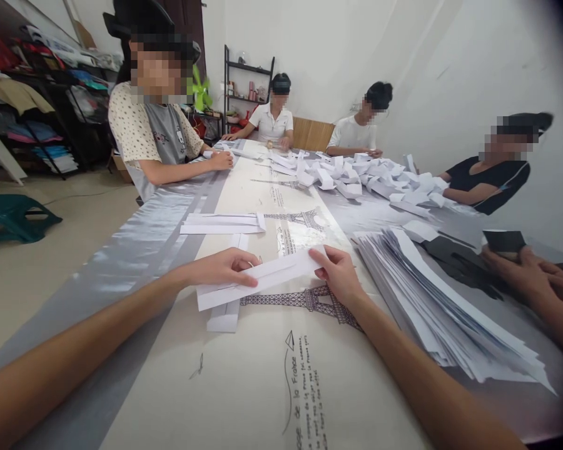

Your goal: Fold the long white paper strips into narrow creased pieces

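Over the bench [244,387], I am folding a white paper strip [263,277].
My left hand [225,267] is pressing it flat; my right hand [340,272] is pinching its end beside the paper stack [431,306].

White plaster walls [450,56] close the room on the far side and right, evenly lit and without hard shadows. A black metal shelf [248,81] with small bottles stands against the far wall beside a green plant [201,90], with a wooden panel [312,133] low to its right. At left, dark racks [42,106] hold folded cloth, and a green plastic stool [14,217] sits on the pale tiled floor [75,219].
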Demonstrator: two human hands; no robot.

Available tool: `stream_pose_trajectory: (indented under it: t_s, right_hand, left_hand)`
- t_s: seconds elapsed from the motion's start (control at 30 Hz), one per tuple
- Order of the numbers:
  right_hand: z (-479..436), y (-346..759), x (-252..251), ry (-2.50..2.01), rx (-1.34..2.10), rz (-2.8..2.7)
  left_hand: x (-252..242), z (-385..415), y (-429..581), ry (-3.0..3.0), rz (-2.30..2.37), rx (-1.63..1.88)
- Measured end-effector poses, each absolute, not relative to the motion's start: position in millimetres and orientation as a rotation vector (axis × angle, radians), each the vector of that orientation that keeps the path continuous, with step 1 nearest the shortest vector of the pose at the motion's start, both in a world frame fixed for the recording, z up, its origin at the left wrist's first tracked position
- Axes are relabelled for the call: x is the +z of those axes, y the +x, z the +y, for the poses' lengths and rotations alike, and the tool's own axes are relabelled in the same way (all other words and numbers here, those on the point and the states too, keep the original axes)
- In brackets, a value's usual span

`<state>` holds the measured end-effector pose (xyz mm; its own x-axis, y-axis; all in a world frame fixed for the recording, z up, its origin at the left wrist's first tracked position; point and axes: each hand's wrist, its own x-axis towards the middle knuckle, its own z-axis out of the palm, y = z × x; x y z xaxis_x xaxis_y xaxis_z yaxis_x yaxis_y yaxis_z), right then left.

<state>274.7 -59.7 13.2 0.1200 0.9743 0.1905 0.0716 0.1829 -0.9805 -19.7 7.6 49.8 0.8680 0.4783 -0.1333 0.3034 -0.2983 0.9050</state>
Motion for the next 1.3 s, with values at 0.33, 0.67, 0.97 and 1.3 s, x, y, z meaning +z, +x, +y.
stream_pose_trajectory:
  t_s: [0.33, 0.67, 0.97, 1.3]
  right_hand:
    - [-56.0, 287.8, 14.8, -1.346, 0.739, -1.176]
    - [-55.9, 293.9, 11.5, -1.412, 0.91, -1.195]
    - [-67.5, 278.1, 33.2, -1.311, 1.047, -1.821]
    - [-74.4, 267.0, 30.1, -1.289, 1.191, -1.963]
  left_hand:
    - [54.1, 45.0, -51.4, 1.88, 0.632, 0.389]
    - [46.3, 56.9, -61.8, 1.966, 0.779, 0.687]
    - [57.6, 47.3, -54.9, 2.114, 0.762, 0.581]
    - [37.7, 48.1, -44.2, 2.168, 0.924, 0.705]
